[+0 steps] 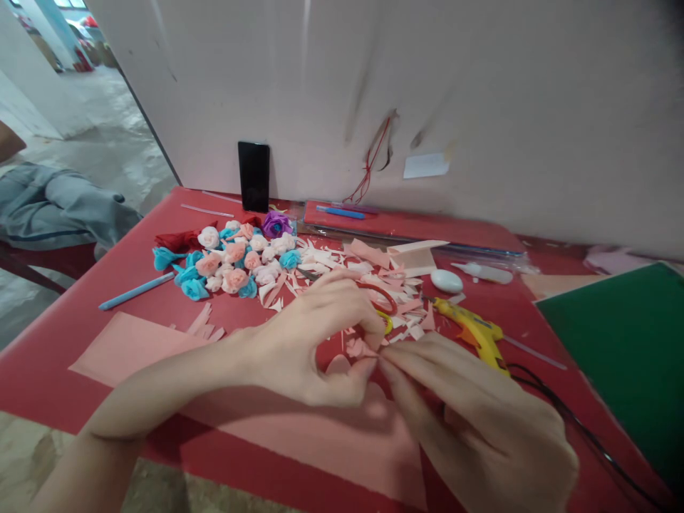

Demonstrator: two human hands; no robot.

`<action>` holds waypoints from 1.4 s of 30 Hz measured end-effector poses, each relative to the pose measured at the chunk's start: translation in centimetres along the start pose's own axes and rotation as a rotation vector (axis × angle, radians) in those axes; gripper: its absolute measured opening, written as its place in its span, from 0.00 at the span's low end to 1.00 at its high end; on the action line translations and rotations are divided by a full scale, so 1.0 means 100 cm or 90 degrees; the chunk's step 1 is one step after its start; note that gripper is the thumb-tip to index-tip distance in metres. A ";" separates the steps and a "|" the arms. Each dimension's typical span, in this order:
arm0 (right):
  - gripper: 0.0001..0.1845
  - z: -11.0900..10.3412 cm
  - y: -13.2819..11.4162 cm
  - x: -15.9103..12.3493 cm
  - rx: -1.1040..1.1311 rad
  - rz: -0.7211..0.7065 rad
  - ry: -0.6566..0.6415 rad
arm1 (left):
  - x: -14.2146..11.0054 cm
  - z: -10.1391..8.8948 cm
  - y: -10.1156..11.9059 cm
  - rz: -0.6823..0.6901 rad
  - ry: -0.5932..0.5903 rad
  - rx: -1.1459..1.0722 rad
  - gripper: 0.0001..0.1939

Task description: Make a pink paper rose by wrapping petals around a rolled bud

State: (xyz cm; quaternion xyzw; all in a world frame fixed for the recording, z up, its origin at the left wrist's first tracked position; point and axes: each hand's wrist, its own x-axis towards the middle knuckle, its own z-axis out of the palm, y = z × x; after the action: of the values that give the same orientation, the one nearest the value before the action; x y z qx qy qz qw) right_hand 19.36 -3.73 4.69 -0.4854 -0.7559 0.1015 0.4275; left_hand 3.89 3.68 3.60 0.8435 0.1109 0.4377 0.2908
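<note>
Between my two hands is a small pink paper flower (359,348), its narrow base pinched at the fingertips. My left hand (320,342) curls round from the left, thumb and forefinger closed at the base. From the right, my right hand (470,413) pinches the same base with thumb and fingers. Below them lies a large sheet of pink paper (320,434), with cut pink petals partly hidden by my left hand. Scissors with red and yellow handles (385,322) rest on the paper scraps (411,285) behind my hands.
Finished paper flowers (235,260) in pink, white, blue and purple lie at the back left. A yellow glue gun (475,331) with a black cord is at the right, near a green board (620,356). A phone (254,176) leans against the wall. A person sits at far left.
</note>
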 end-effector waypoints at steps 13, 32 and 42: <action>0.07 0.005 0.006 0.009 -0.063 -0.058 0.013 | -0.002 0.006 -0.002 -0.029 0.054 0.011 0.08; 0.07 0.014 0.019 0.007 0.520 0.381 -0.072 | -0.003 0.002 0.003 -0.223 0.013 -0.178 0.03; 0.12 0.014 0.013 0.012 0.603 0.415 -0.118 | -0.003 0.003 0.001 -0.160 0.021 -0.163 0.05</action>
State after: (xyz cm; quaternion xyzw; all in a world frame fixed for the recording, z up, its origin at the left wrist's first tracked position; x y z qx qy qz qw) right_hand 18.94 -1.65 3.73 -0.4379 -0.4742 0.5968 0.4766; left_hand 3.93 3.37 3.34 0.7720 0.1633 0.4222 0.4462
